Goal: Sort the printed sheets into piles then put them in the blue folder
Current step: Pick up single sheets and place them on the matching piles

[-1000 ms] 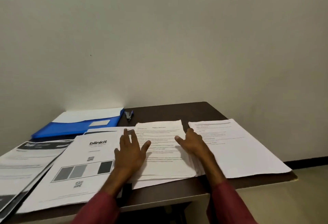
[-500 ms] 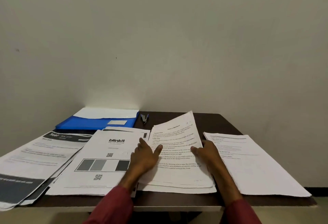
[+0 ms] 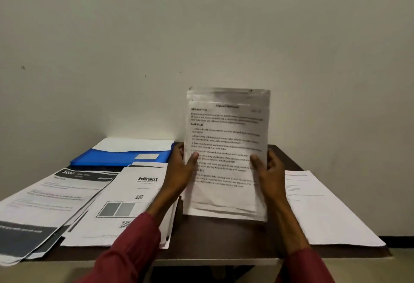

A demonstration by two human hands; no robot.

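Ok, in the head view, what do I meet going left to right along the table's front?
Dark-banner sheets → blinkit sheets → left hand → held stack of text sheets → right hand → flat pile of text sheets.

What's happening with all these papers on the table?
A person is sorting printed sheets. The left hand and right hand grip a stack of text pages upright over the dark table. Other piles lie flat: the blinkit pile and a dark-banded pile to the left, a text pile to the right. The blue folder lies at the back left.
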